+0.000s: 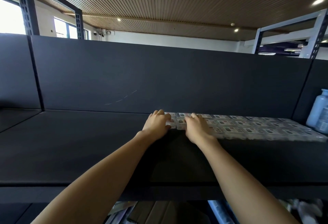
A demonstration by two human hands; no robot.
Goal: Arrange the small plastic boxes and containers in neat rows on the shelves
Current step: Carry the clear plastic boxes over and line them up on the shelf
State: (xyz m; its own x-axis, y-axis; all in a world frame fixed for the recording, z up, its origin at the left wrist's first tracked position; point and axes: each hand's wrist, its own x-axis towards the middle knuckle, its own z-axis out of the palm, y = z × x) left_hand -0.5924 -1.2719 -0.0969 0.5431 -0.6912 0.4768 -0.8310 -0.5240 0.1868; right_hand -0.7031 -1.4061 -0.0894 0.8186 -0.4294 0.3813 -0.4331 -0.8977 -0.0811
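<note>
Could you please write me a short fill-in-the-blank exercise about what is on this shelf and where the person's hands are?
1. Both hands, the left hand and the right hand, rest on the ____ end of the block of small plastic boxes.
2. The boxes sit on a ____ shelf.
3. At the right end of the rows stands a pale blue ____.
4. The boxes lie in neat ____.

Missing words: left; black; bottle; rows

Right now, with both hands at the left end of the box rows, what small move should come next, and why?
Probably nudge the end boxes rightward against the block of small plastic boxes. The left hand and right hand rest on the leftmost columns, and a thin gap seems to show between them; blur hides details.
</note>
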